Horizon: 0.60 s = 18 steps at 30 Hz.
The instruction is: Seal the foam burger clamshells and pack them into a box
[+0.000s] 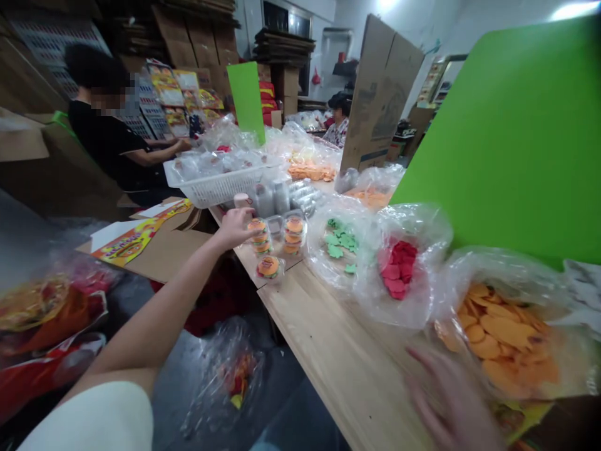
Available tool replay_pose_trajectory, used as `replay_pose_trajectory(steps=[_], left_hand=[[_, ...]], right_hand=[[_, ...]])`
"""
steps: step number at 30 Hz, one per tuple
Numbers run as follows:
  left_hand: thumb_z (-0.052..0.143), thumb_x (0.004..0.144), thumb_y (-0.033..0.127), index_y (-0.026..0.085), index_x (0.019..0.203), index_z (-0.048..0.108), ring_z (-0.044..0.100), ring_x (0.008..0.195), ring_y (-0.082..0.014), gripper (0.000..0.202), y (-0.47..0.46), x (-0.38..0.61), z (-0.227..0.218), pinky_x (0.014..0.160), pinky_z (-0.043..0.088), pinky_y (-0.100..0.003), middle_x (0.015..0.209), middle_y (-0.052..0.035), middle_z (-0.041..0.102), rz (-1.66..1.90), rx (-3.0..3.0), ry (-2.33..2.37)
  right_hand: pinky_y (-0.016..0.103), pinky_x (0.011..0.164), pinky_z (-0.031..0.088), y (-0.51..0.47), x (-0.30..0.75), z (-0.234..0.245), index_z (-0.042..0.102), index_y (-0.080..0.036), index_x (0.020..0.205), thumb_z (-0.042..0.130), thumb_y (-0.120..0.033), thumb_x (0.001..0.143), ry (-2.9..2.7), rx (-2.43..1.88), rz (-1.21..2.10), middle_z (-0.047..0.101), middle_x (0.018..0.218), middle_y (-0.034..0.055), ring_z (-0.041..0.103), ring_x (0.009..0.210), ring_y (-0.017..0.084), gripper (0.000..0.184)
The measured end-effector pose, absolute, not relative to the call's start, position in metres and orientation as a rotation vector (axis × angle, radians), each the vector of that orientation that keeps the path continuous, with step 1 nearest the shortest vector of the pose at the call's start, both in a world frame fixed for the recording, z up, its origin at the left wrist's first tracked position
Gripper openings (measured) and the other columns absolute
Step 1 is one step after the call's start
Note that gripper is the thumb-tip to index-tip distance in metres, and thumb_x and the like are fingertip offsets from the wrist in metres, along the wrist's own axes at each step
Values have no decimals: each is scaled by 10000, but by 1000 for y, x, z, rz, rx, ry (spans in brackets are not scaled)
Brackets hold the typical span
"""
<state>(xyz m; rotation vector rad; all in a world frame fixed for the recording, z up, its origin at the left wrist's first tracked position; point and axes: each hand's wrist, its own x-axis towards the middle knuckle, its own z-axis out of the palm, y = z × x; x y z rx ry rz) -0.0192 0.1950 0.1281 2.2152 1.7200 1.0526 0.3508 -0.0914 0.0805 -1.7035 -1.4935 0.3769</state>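
Note:
My left hand [236, 227] reaches across to a stack of small clear packs with orange, burger-like foam rounds [256, 229]. Its thumb and fingers close around the side of the top pack. A second stack [293, 233] stands just to the right, and a single pack [268, 267] sits in front. Low on the right, my right hand [444, 394] is blurred over the table, its fingers apart and nothing visible in them. Beside it lies an open plastic bag of orange foam pieces [509, 332].
Clear bags hold red foam pieces [398, 269] and green leaf-shaped pieces [340, 238]. Behind them are clear cups [275, 197] and a white basket [211, 190]. A green board [507, 138] and a cardboard sheet [380, 94] stand upright. Two people work farther back.

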Motion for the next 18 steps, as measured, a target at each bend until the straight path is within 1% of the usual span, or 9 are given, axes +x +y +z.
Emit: replay_pose_trajectory(steps=[1, 3, 5, 6, 7, 9, 12, 14, 18], left_hand=[[677, 614, 241, 125, 993, 546, 475, 1056, -257, 418, 201, -27, 127, 968, 326, -440, 984, -57, 578, 1073, 2197, 1735], [589, 690, 189, 152, 972, 537, 461, 1066, -229, 289, 202, -34, 120, 972, 329, -412, 970, -35, 567, 1175, 2135, 1795], [492, 748, 154, 167, 966, 518, 474, 1043, -208, 220, 193, -34, 108, 939, 368, -397, 960, -32, 555, 1286, 2064, 1858], [464, 762, 154, 165, 966, 510, 493, 1010, -201, 209, 185, -33, 99, 910, 395, -392, 951, -36, 554, 1319, 2036, 1876], [450, 773, 170, 158, 972, 504, 517, 970, -193, 207, 176, -33, 90, 879, 421, -384, 942, -41, 556, 1323, 2022, 1878], [430, 790, 212, 138, 961, 498, 564, 862, -177, 198, 156, -35, 66, 804, 467, -353, 900, -55, 573, 1293, 1998, 1865], [391, 826, 269, 127, 982, 494, 595, 852, -181, 235, 131, -39, 31, 770, 486, -335, 921, -89, 596, 1192, 1990, 1819], [445, 809, 328, 145, 1037, 496, 586, 940, -202, 297, 124, -37, 16, 783, 483, -340, 1012, -101, 591, 1094, 2014, 1742], [662, 618, 432, 165, 1193, 430, 440, 1177, -270, 675, 146, -19, 12, 938, 385, -391, 1258, -134, 476, 658, 2312, 1487]], right_hand=[[450, 863, 436, -65, 322, 86, 611, -314, 1043, 608, -468, 678, -1718, -1631, 404, 607, 1041, 70, 537, 993, 279, 396], [472, 955, 358, -3, 259, 88, 459, -288, 1246, 625, -439, 693, -2178, -1433, 404, 478, 1270, 94, 414, 1177, 292, 597], [519, 979, 294, 61, 198, 82, 288, -263, 1355, 685, -477, 620, -2430, -1328, 344, 305, 1401, 127, 245, 1287, 339, 862], [545, 977, 268, 88, 173, 78, 256, -263, 1364, 719, -499, 561, -2481, -1349, 325, 265, 1417, 137, 202, 1297, 364, 957], [553, 971, 258, 109, 153, 75, 253, -253, 1363, 723, -502, 547, -2518, -1386, 328, 288, 1396, 151, 229, 1279, 371, 974], [523, 934, 299, 129, 130, 68, 318, -241, 1324, 698, -474, 579, -2513, -1486, 360, 399, 1294, 157, 352, 1193, 347, 868], [455, 873, 354, 107, 142, 53, 389, -239, 1264, 649, -432, 622, -2441, -1553, 351, 469, 1181, 140, 445, 1072, 299, 719], [433, 854, 365, 74, 175, 39, 382, -224, 1273, 647, -409, 619, -2398, -1652, 342, 475, 1163, 146, 449, 1055, 298, 730], [430, 838, 371, 17, 245, 14, 316, -178, 1338, 650, -326, 604, -2294, -2102, 462, 488, 1150, 172, 443, 1072, 319, 820]])
